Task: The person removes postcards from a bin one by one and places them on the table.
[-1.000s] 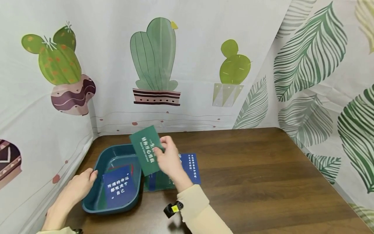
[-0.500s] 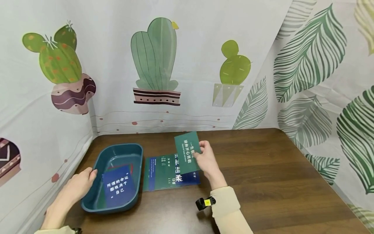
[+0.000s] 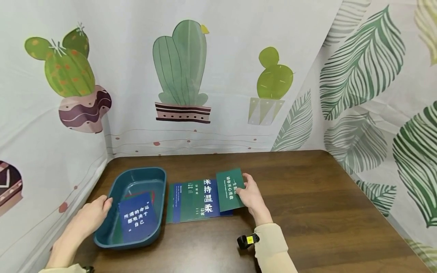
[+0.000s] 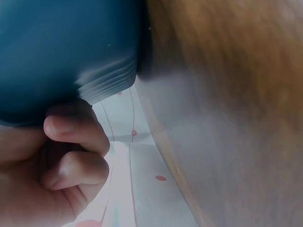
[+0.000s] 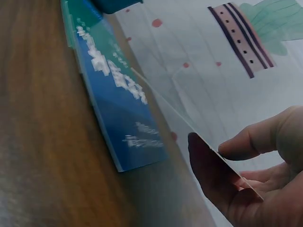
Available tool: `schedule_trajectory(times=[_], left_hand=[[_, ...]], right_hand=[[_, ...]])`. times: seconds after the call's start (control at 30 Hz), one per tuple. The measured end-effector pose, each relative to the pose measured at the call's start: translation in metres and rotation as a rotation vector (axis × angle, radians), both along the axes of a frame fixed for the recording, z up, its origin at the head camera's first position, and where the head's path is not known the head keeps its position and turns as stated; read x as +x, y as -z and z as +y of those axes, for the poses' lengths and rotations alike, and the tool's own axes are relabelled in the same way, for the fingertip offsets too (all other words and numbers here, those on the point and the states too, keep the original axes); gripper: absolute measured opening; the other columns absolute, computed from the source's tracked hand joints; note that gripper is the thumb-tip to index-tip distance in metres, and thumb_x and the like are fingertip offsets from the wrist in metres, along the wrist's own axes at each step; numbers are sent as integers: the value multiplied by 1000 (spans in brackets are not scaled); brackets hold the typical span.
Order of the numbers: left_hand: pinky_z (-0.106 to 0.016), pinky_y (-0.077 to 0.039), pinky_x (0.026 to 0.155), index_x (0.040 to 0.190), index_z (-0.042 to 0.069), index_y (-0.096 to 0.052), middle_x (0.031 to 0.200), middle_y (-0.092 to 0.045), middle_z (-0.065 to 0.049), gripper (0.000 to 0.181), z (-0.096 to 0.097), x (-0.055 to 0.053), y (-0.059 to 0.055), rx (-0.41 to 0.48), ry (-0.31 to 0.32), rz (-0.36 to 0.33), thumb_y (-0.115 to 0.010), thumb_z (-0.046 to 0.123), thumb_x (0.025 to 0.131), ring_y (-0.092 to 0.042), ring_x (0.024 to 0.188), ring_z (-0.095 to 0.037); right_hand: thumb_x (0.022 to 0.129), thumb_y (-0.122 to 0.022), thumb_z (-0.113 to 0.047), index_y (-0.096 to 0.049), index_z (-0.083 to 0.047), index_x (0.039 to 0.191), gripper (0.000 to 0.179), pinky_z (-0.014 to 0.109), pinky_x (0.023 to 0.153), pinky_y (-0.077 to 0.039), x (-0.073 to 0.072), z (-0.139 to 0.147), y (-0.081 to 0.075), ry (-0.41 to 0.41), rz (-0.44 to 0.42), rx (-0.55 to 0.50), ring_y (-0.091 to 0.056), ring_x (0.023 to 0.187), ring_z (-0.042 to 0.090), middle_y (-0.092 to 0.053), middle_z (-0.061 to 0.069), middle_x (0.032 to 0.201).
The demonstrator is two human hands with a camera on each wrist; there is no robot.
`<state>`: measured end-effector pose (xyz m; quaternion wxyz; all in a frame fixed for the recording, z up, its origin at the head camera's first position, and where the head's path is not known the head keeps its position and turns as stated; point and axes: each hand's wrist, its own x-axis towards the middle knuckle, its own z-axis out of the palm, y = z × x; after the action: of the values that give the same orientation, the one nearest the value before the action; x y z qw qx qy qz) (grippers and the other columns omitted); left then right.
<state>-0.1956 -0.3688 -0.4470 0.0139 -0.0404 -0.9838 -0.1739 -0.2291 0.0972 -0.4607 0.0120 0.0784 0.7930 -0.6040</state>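
In the head view my right hand [image 3: 252, 193] pinches a green card [image 3: 229, 189] with white writing by its right edge. The card is above the right end of a row of overlapping blue and green cards [image 3: 191, 201] on the table. In the right wrist view this held card [image 5: 208, 146] appears edge-on between thumb and fingers, with the blue card [image 5: 118, 118] below it. My left hand [image 3: 90, 216] grips the left rim of a dark teal tray [image 3: 163, 212]. Inside the tray lies a blue card [image 3: 138, 216] over green and red-edged ones. The left wrist view shows curled fingers [image 4: 78, 168] under the tray's rim.
Brown wood-grain table [image 3: 307, 197] extends to the right of the cards. A white curtain [image 3: 235, 76] printed with cacti and leaves hangs along the back and both sides. A black strap [image 3: 247, 240] with a yellow tag sits at my right wrist.
My right hand has carried the green card from over the tray's right edge rightward, then lower, to the right end of the card row. My left hand stays on the tray rim.
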Motion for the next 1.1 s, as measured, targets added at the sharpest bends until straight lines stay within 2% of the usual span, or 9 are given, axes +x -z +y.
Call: schedule_trajectory(times=[0.17,0.47,0.73,0.93,1.1], left_hand=[[-58,-42,62,96,-4,-53,87,-59,-32,34,0,0,-1,0,-7,-11,-38,25,106,-60,80,-53],[-58,-42,62,99,-5,-53,89,-59,-33,35,-2,1,2,3,-3,-6,-37,25,106,-60,81,-53],[-58,-42,62,100,-5,-53,90,-59,-33,35,-3,0,4,-1,2,-9,-37,25,106,-59,82,-54],[-58,-43,63,99,-5,-53,89,-59,-32,34,-2,0,2,-1,3,-6,-38,24,106,-60,81,-53],[-57,-43,63,99,-5,-53,88,-59,-31,36,-1,0,2,-2,3,-15,-37,26,106,-60,80,-52]], right_hand=[[87,-56,8,-33,1,147,64,34,66,-49,1,-5,9,-9,5,47,-57,87,26,-51,23,114],[90,-58,5,-31,-1,149,65,34,63,-51,0,-13,18,-20,-10,65,-59,87,26,-53,22,115],[89,-63,-4,-32,0,148,66,41,75,-49,0,-14,19,5,1,225,-58,96,29,-57,22,117],[91,-63,-13,-37,4,145,63,51,87,-46,2,-9,14,4,32,367,-57,111,37,-60,26,119],[93,-64,-16,-42,7,141,58,50,86,-48,3,-5,10,-2,40,410,-60,106,36,-64,24,111]])
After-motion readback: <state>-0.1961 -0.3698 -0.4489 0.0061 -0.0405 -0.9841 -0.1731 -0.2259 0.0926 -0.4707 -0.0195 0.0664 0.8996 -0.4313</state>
